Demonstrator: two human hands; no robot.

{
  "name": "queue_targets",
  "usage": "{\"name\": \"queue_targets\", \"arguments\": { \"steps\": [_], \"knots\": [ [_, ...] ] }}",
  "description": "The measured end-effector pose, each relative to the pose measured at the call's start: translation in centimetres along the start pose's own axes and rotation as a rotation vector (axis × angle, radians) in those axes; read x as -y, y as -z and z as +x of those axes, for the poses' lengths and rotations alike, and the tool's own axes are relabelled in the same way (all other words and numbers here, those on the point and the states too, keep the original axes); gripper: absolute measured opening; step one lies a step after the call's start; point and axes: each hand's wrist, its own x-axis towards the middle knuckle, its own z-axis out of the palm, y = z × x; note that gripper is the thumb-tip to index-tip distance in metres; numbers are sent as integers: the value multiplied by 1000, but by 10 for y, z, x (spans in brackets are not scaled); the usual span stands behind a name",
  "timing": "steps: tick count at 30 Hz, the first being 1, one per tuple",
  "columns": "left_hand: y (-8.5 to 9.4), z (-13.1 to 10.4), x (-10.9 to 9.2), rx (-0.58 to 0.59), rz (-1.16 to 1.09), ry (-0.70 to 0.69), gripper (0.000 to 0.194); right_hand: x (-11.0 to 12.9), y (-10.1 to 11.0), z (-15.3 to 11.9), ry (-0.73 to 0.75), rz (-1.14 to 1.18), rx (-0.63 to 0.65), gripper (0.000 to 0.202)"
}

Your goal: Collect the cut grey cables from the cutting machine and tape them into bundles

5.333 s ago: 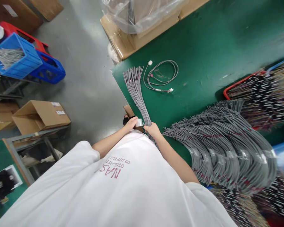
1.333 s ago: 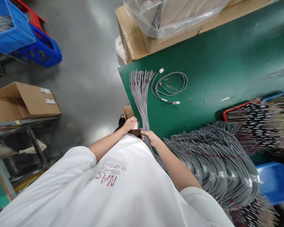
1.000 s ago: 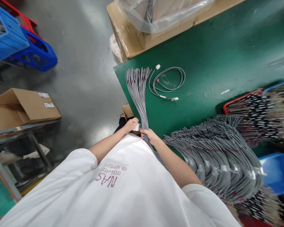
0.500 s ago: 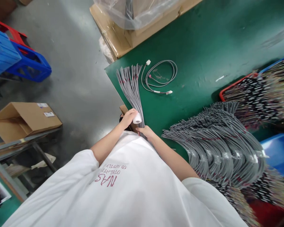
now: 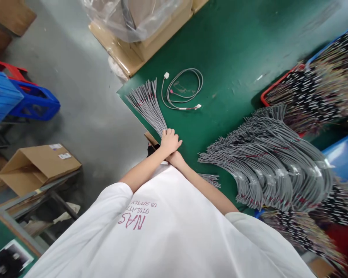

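Note:
A bundle of grey cables lies at the green table's corner, its cut ends fanned out away from me. My left hand is closed over the bundle's near part, with the fingers curled around. The white roll of tape it held half a second ago is now hidden beneath or behind it. Just below, my right hand is closed around the same bundle, partly covered by my left wrist. Beyond my hands, a coiled grey cable with white connectors rests on the table.
Several taped bundles of grey cables are piled to the right. Behind them stand a red-rimmed bin and a blue bin, near many multicoloured wires. A cardboard box with plastic sits at the table's far edge. Another open carton is left.
My left hand has turned over the cable bundle, and the white roll has gone out of sight. The right hand still grips below. The whole view has shifted slightly.

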Motion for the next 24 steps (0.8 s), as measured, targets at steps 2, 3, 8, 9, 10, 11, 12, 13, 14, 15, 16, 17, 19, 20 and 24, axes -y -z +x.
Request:
{"name": "queue_targets", "arguments": {
  "steps": [2, 3, 8, 9, 10, 11, 12, 13, 14, 15, 16, 17, 19, 20, 24],
  "knots": [
    [14, -17, 16, -53, 23, 46, 29, 0, 3, -2, -7, -89, -65, 9],
    [20, -28, 26, -68, 30, 69, 31, 0, 4, -3, -9, -139, -91, 6],
    [24, -60, 69, 64, 18, -5, 40, 1, 5, -2, 16, -336, -171, 14],
    [20, -60, 73, 104, 16, -42, 43, 2, 4, -2, 28, -328, -175, 14],
    [15, -58, 74, 135, 18, -71, 47, 2, 4, -2, 37, -314, -178, 14],
    [11, -54, 74, 153, 22, -87, 48, 3, 4, -2, 39, -297, -184, 13],
    [6, -50, 73, 160, 29, -91, 48, 3, 4, -2, 33, -276, -193, 13],
    [2, -46, 71, 158, 36, -86, 45, 4, 3, -2, 20, -257, -203, 12],
    [-3, -43, 69, 152, 42, -77, 42, 5, 3, -2, 5, -242, -213, 10],
    [-6, -40, 67, 144, 47, -68, 38, 6, 2, -2, -11, -230, -223, 9],
    [-9, -38, 65, 137, 50, -61, 36, 7, 1, -3, -23, -221, -229, 8],
    [-11, -37, 64, 129, 52, -56, 34, 8, 1, -3, -32, -216, -233, 8],
    [-12, -38, 63, 111, 51, -49, 33, 11, 0, -5, -38, -213, -238, 7],
    [-10, -40, 64, 98, 50, -43, 33, 12, 1, -6, -42, -209, -238, 8],
    [11, -59, 74, 16, 51, -4, 33, 20, 7, -12, -64, -213, -212, 12]
  ]
}}
